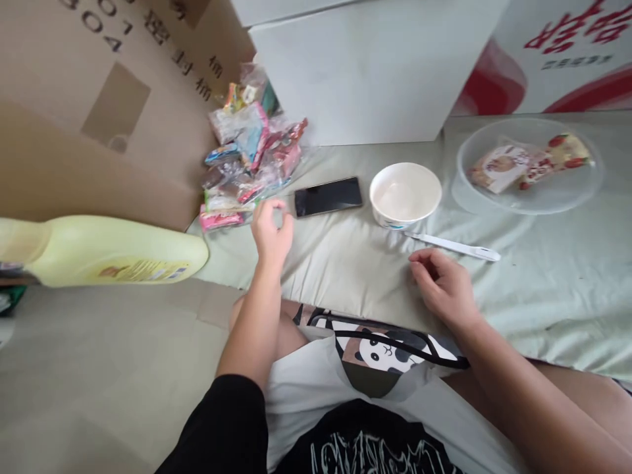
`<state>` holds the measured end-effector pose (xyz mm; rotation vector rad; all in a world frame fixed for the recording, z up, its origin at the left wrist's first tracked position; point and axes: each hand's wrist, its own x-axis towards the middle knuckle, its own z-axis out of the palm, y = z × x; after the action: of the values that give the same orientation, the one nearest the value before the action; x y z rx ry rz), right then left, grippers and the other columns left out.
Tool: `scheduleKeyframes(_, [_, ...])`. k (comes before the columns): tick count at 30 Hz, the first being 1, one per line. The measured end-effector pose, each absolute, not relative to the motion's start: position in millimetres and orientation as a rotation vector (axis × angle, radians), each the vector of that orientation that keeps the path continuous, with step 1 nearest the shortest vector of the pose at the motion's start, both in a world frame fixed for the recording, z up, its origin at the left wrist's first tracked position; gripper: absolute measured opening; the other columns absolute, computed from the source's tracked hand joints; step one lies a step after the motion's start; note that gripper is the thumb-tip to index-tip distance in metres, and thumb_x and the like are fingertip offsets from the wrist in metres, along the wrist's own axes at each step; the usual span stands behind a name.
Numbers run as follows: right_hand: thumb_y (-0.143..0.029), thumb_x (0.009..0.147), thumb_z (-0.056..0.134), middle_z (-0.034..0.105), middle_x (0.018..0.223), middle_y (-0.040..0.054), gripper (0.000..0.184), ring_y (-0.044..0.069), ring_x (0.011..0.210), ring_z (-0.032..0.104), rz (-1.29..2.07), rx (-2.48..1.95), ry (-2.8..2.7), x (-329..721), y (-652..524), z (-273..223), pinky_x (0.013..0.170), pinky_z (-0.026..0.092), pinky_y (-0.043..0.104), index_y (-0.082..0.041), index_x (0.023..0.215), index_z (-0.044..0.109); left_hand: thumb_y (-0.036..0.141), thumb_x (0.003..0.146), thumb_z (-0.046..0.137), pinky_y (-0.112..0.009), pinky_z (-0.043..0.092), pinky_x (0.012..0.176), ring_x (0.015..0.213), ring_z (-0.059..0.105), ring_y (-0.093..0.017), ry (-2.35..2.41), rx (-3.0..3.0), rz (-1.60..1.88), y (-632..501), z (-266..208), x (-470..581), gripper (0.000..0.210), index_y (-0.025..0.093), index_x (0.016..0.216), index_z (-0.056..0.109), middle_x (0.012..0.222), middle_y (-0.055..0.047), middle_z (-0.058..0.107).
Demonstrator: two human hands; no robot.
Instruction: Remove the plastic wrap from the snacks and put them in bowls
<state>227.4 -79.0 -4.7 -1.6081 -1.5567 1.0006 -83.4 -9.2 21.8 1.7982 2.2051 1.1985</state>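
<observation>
My left hand (pixel 272 232) is at the right edge of a pile of crinkled plastic snack packets (pixel 247 151). Its fingers are curled in, and whatever they may hold is hidden. Just right of it a dark-screened phone (pixel 328 197) lies flat on the pale green cloth. My right hand (pixel 444 284) rests loosely closed on the cloth, with nothing visible in it. Right above that hand lies a slim white stick-like tool (pixel 454 246), apart from the fingers. A white paper bowl (pixel 405 196) stands upright behind the tool's left end; no contents show inside.
A round clear plastic tub (pixel 461 187) with a few packets stands at the right. White boxes (pixel 350 79) and a red-and-white carton (pixel 567 59) line the back. A large cardboard box (pixel 99 151) and a yellow-green bottle (pixel 118 247) on its side occupy the left.
</observation>
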Motion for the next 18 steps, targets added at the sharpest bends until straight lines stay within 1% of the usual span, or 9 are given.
scheduleKeyframes(2, [-0.037, 0.084, 0.055, 0.062, 0.064, 0.0011, 0.019, 0.017, 0.053, 0.054, 0.887, -1.655, -1.666, 222, -81, -7, 0.057, 0.043, 0.032, -0.022, 0.088, 0.065, 0.019, 0.074, 0.069, -0.052, 0.039, 0.113, 0.131, 0.053, -0.034, 2.473, 1.774, 1.055, -11, 18, -105, 0.031, 0.021, 0.105, 0.068, 0.129, -0.014, 0.062])
scheduleKeyframes(4, [-0.037, 0.084, 0.053, 0.063, 0.064, 0.0019, 0.020, 0.017, 0.052, 0.053, 0.811, -1.674, -1.725, 219, -82, -6, 0.056, 0.043, 0.033, -0.021, 0.086, 0.066, 0.024, 0.074, 0.075, -0.060, 0.025, 0.120, 0.149, 0.032, -0.040, 2.605, 1.731, 0.971, -9, 19, -124, 0.050, 0.022, 0.123, 0.066, 0.150, -0.015, 0.048])
scheduleKeyframes(5, [-0.036, 0.084, 0.053, 0.064, 0.065, 0.0023, 0.020, 0.017, 0.051, 0.053, 0.787, -1.679, -1.737, 218, -82, -6, 0.056, 0.043, 0.033, -0.021, 0.086, 0.066, 0.027, 0.076, 0.075, -0.062, 0.021, 0.120, 0.153, 0.024, -0.041, 2.617, 1.709, 0.948, -7, 20, -133, 0.054, 0.023, 0.129, 0.064, 0.153, -0.014, 0.046])
scheduleKeyframes(7, [-0.036, 0.083, 0.053, 0.065, 0.065, 0.0024, 0.020, 0.017, 0.052, 0.054, 0.754, -1.694, -1.750, 217, -83, -5, 0.055, 0.044, 0.032, -0.022, 0.085, 0.066, 0.032, 0.079, 0.075, -0.064, 0.017, 0.120, 0.155, 0.019, -0.041, 2.599, 1.675, 0.917, 0, 20, -146, 0.059, 0.026, 0.136, 0.061, 0.153, -0.012, 0.048])
scheduleKeyframes(9, [-0.037, 0.083, 0.053, 0.065, 0.064, 0.0017, 0.020, 0.017, 0.051, 0.054, 0.721, -1.717, -1.752, 216, -84, -5, 0.055, 0.044, 0.032, -0.022, 0.084, 0.066, 0.030, 0.080, 0.074, -0.066, 0.016, 0.121, 0.155, 0.023, -0.040, 2.593, 1.656, 0.912, 8, 18, -154, 0.057, 0.029, 0.136, 0.061, 0.151, -0.012, 0.052])
scheduleKeyframes(11, [-0.039, 0.083, 0.053, 0.064, 0.062, 0.0011, 0.020, 0.017, 0.049, 0.054, 0.702, -1.727, -1.759, 216, -84, -6, 0.053, 0.044, 0.032, -0.023, 0.083, 0.066, 0.025, 0.080, 0.073, -0.066, 0.016, 0.123, 0.152, 0.031, -0.038, 2.619, 1.627, 0.939, 16, 16, -158, 0.050, 0.031, 0.129, 0.064, 0.151, -0.012, 0.053])
scheduleKeyframes(14, [-0.040, 0.084, 0.054, 0.064, 0.062, 0.0011, 0.020, 0.017, 0.050, 0.056, 0.702, -1.712, -1.779, 217, -84, -7, 0.053, 0.045, 0.032, -0.023, 0.082, 0.065, 0.022, 0.082, 0.071, -0.064, 0.017, 0.124, 0.151, 0.034, -0.037, 2.640, 1.588, 0.985, 20, 18, -162, 0.037, 0.029, 0.118, 0.069, 0.153, -0.012, 0.051])
scheduleKeyframes(16, [-0.039, 0.085, 0.054, 0.064, 0.061, 0.0009, 0.019, 0.017, 0.051, 0.057, 0.709, -1.697, -1.791, 218, -84, -7, 0.054, 0.045, 0.031, -0.023, 0.082, 0.065, 0.021, 0.082, 0.071, -0.061, 0.020, 0.124, 0.149, 0.038, -0.037, 2.624, 1.622, 1.028, 19, 20, -163, 0.030, 0.027, 0.112, 0.071, 0.151, -0.011, 0.052])
scheduleKeyframes(18, [-0.038, 0.086, 0.055, 0.065, 0.062, 0.0011, 0.019, 0.017, 0.052, 0.058, 0.718, -1.680, -1.795, 219, -85, -6, 0.054, 0.046, 0.031, -0.023, 0.082, 0.066, 0.020, 0.084, 0.069, -0.056, 0.028, 0.122, 0.140, 0.048, -0.034, 2.566, 1.696, 1.112, 16, 22, -163, 0.023, 0.025, 0.106, 0.071, 0.141, -0.011, 0.060])
